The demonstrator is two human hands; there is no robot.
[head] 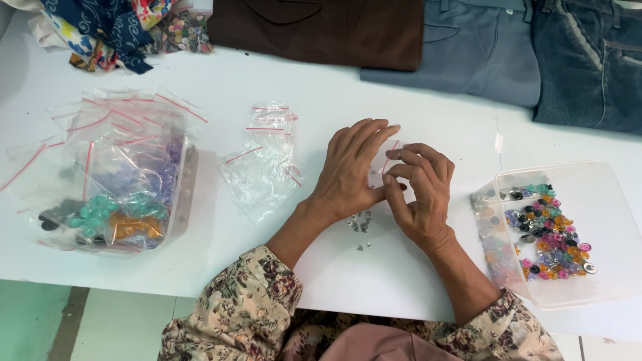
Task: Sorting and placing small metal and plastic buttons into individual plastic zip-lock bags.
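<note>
At the centre of the white table point(348, 100), both hands meet over a small clear zip bag point(384, 164) with a red seal strip. That bag lies mostly hidden beneath the hands; the visible red strip runs steeply, from near the person up and away, so its mouth appears to face the far right, though the full long axis cannot be told. The left hand point(351, 170) rests flat across the bag, fingers extended and held close together. The right hand point(421, 194) is curled, its fingertips point(396, 155) drawn together and pinching at the bag's sealed edge. Just below the hands, a few small silver-toned buttons point(361, 222) lie loose on the table. To the left, near the hands, sits a pile of empty zip bags point(264, 160), their red strips lying roughly crosswise. Farther left, a clear tub point(186, 194) holds filled bags of teal, orange, purple and dark buttons. To the right, an open clear tray point(602, 194) contains mixed coloured buttons point(548, 230), gathered toward its left side. Along the far edge lie folded garments: brown point(321, 30), grey-blue point(478, 47) and dark denim point(592, 60), with patterned cloth point(100, 30) at far left.
</note>
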